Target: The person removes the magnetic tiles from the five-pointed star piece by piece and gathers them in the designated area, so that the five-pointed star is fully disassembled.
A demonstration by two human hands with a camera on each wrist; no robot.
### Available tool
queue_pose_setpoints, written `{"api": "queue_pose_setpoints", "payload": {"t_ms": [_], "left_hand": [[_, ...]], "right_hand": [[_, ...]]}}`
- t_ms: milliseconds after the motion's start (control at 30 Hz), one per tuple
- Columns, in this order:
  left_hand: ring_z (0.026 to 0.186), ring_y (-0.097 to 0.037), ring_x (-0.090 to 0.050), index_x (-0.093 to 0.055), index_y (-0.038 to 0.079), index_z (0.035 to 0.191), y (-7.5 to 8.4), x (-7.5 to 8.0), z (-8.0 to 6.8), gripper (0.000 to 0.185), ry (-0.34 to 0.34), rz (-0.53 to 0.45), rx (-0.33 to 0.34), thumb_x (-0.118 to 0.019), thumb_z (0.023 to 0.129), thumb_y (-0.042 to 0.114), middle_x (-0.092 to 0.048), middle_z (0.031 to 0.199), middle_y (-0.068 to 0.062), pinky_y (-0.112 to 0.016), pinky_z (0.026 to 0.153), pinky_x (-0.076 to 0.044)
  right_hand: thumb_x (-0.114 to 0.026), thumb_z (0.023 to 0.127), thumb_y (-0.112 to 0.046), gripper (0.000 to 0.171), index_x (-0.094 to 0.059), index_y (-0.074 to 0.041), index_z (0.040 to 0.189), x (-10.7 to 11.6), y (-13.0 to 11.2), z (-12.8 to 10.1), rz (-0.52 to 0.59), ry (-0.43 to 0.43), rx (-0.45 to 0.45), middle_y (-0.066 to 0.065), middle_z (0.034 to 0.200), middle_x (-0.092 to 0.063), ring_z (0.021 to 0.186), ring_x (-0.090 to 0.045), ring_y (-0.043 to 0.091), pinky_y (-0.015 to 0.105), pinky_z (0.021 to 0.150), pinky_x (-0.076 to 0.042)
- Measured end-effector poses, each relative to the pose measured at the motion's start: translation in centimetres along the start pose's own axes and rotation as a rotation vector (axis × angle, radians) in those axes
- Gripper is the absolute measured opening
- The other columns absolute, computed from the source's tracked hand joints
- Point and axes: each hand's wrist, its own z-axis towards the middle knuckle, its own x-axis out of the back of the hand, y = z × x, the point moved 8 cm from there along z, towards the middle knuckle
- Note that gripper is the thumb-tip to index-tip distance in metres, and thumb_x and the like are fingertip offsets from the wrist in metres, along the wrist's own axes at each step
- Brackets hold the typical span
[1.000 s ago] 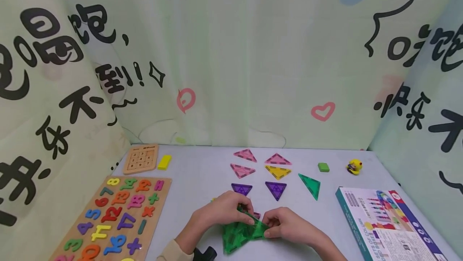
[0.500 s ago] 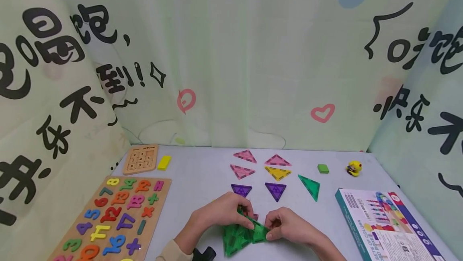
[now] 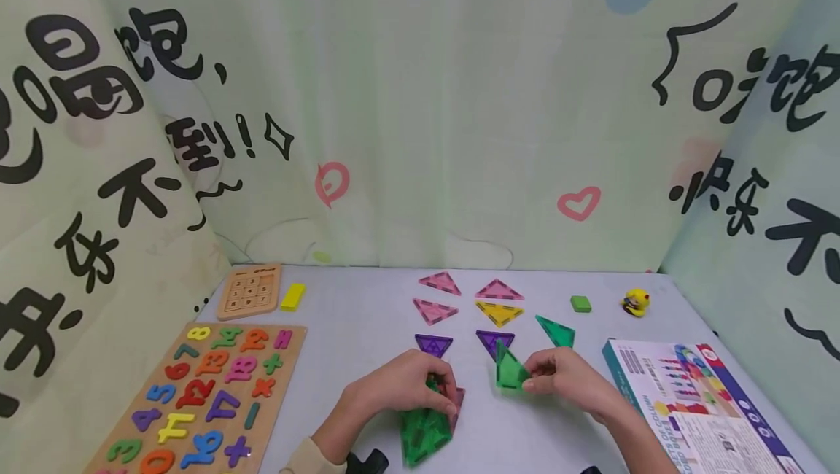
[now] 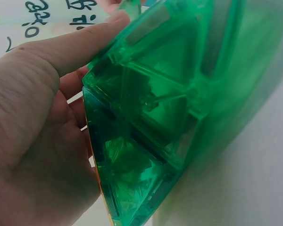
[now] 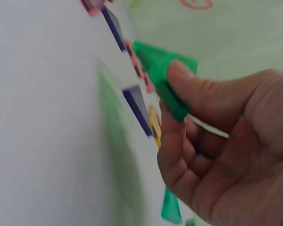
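Note:
My left hand (image 3: 407, 390) grips a cluster of translucent green magnetic tiles (image 3: 423, 436) low in the middle of the head view. Thumb and fingers hold its edge in the left wrist view, where joined triangular panels show. A reddish tile (image 3: 458, 410) juts out at the cluster's right side. To the right, my right hand (image 3: 567, 379) pinches a green triangular magnetic tile (image 3: 509, 370) between thumb and fingers, raised off the table and apart from the cluster. In the head view this tile overlaps a purple triangular tile (image 3: 492, 340). Fingers cover part of the cluster.
Beyond the hands lie pink tiles (image 3: 435, 311), a yellow tile (image 3: 499, 313), another purple tile (image 3: 433, 345) and a green tile (image 3: 556, 332). A number board (image 3: 295, 357) stands left, a box (image 3: 695, 401) right. A green block (image 3: 580, 304) and toy duck (image 3: 635, 302) sit behind.
My right hand has moved away from the green cluster, to the right and a little farther back, carrying the green triangular tile. My left hand stays on the cluster.

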Motion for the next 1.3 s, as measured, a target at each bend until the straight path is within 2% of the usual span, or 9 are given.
{"api": "queue_pose_setpoints", "payload": {"t_ms": [133,233,433,567,700,833,967,1100,1300], "left_hand": [[0.080,-0.005,-0.054,-0.068,0.031,0.084,0.2,0.1,-0.2,0.013,0.002,0.004,-0.010,-0.080,0.083,0.036,-0.064,0.084,0.015,-0.023,0.074,-0.046],[0.080,-0.005,-0.054,-0.068,0.031,0.084,0.2,0.1,-0.2,0.013,0.003,-0.001,-0.008,-0.080,0.083,0.036,-0.064,0.083,0.015,-0.023,0.073,-0.046],[0.079,-0.004,-0.054,-0.068,0.031,0.083,0.2,0.1,-0.2,0.013,0.010,-0.008,-0.012,-0.080,0.083,0.036,-0.064,0.082,0.015,-0.022,0.072,-0.046],[0.079,-0.004,-0.054,-0.068,0.031,0.083,0.1,0.0,-0.2,0.013,0.011,-0.006,-0.017,-0.080,0.083,0.036,-0.064,0.082,0.015,-0.022,0.072,-0.046],[0.079,-0.004,-0.054,-0.068,0.032,0.083,0.2,0.0,-0.2,0.013,0.007,-0.004,-0.018,-0.080,0.083,0.035,-0.065,0.083,0.015,-0.022,0.073,-0.046],[0.079,-0.004,-0.054,-0.068,0.032,0.083,0.3,0.0,-0.1,0.012,0.001,0.001,-0.022,-0.080,0.083,0.034,-0.065,0.083,0.016,-0.022,0.074,-0.046],[0.079,-0.003,-0.054,-0.069,0.031,0.083,0.5,0.0,-0.1,0.012,0.000,0.010,-0.038,-0.081,0.083,0.033,-0.065,0.083,0.018,-0.022,0.074,-0.045],[0.079,-0.001,-0.054,-0.069,0.030,0.082,0.8,-0.1,-0.2,0.012,-0.006,0.012,-0.065,-0.081,0.083,0.032,-0.065,0.083,0.019,-0.021,0.075,-0.044],[0.079,0.001,-0.053,-0.069,0.030,0.082,0.8,-0.1,-0.4,0.012,-0.012,0.012,-0.082,-0.081,0.082,0.031,-0.065,0.082,0.019,-0.020,0.077,-0.044]], "right_hand": [[-0.076,0.086,-0.013,0.031,-0.068,0.001,0.113,2.7,2.0,-0.2,-0.031,0.160,-0.134,0.005,0.085,-0.060,0.079,-0.052,0.018,0.031,0.067,-0.046],[-0.076,0.086,-0.013,0.032,-0.067,0.002,0.113,3.6,3.0,-0.3,-0.061,0.215,-0.181,0.005,0.085,-0.061,0.077,-0.053,0.018,0.031,0.066,-0.046],[-0.073,0.088,-0.024,0.033,-0.069,-0.001,0.112,4.4,2.8,-0.4,-0.202,0.268,-0.175,0.006,0.090,-0.065,0.079,-0.054,0.018,0.030,0.067,-0.045],[-0.070,0.090,-0.023,0.030,-0.070,-0.004,0.113,4.2,1.6,-0.6,-0.253,0.289,-0.149,0.005,0.093,-0.067,0.083,-0.054,0.018,0.030,0.070,-0.046],[-0.072,0.089,-0.019,0.023,-0.072,-0.008,0.109,1.7,-0.4,-0.3,-0.223,0.226,-0.065,0.001,0.089,-0.067,0.081,-0.055,0.016,0.030,0.070,-0.048],[-0.073,0.088,-0.018,0.023,-0.072,-0.010,0.109,-2.8,-2.4,0.4,-0.166,0.060,0.064,0.000,0.089,-0.066,0.081,-0.056,0.016,0.027,0.068,-0.048],[-0.072,0.088,-0.016,0.028,-0.071,-0.011,0.115,-6.5,-4.0,0.5,-0.134,-0.077,0.190,0.001,0.098,-0.069,0.085,-0.056,0.017,0.025,0.070,-0.047],[-0.070,0.087,-0.014,0.027,-0.072,-0.014,0.114,-7.9,-4.8,0.5,-0.110,-0.096,0.265,0.000,0.101,-0.069,0.083,-0.056,0.013,0.023,0.071,-0.046],[-0.072,0.088,-0.017,0.018,-0.075,-0.017,0.106,-8.5,-4.8,1.0,-0.075,-0.048,0.271,-0.002,0.092,-0.065,0.080,-0.055,0.009,0.021,0.069,-0.046]]}}
